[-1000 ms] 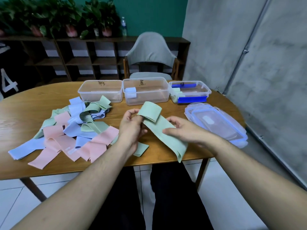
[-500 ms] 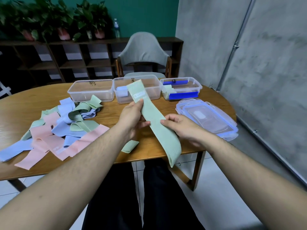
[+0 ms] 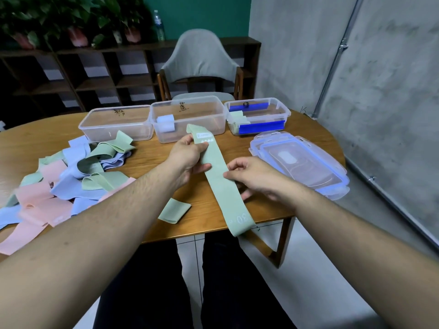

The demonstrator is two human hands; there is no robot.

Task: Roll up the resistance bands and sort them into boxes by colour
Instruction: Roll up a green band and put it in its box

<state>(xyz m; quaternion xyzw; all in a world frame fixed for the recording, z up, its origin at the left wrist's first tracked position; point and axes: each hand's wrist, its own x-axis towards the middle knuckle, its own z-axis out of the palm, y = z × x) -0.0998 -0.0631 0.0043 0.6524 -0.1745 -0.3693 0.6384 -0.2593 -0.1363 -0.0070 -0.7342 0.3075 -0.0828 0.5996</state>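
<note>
Nearest, the green band is stretched flat between both hands, its lower end hanging past the bench edge toward the lap; the left hand pinches its upper end, the right hand pinches its side edge lower down, and no roll has been started. A loose green piece lies just beside the near edge. To the left a pile of bands, pink, blue and green, is unsorted, so most work looks left. Farther off, three boxes stand in a row: the left one looks empty, the middle holds one blue roll, the right a green roll. Stacked lids crowd the right edge; open bench lies between hands and boxes.
</note>
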